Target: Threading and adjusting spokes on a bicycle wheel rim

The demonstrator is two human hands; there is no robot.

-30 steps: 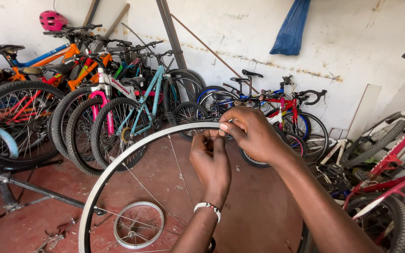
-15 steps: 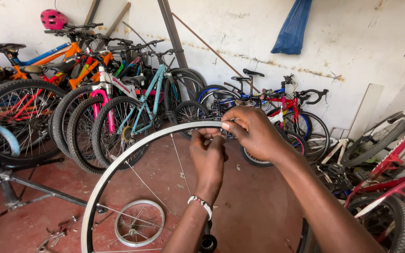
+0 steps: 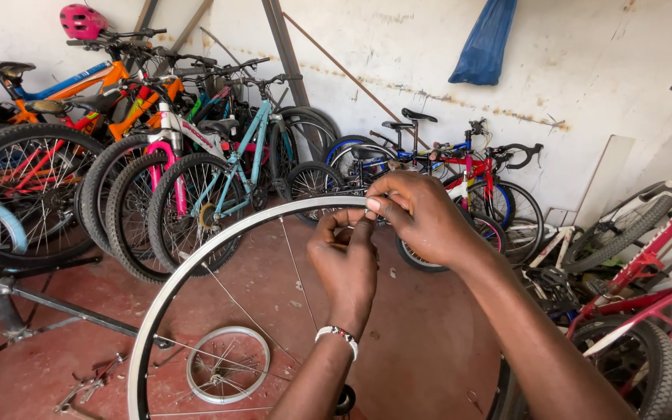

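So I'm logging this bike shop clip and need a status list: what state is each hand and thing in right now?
left hand: raised, fingertips pinched at the rim's top
right hand: fingers pinched at the same spot
wheel rim: upright, bare of tyre, only a few spokes
small wheel: flat on the red floor
bicycles: parked along the wall
pink helmet: atop the bikes
blue bag: hanging on the wall

Bright even daylight, sharp, wide-angle edges.

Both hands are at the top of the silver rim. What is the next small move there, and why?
Probably keep turning the small fitting at the top of the rim. The right hand pinches there, the left hand steadies just below, and only a few spokes are fitted.
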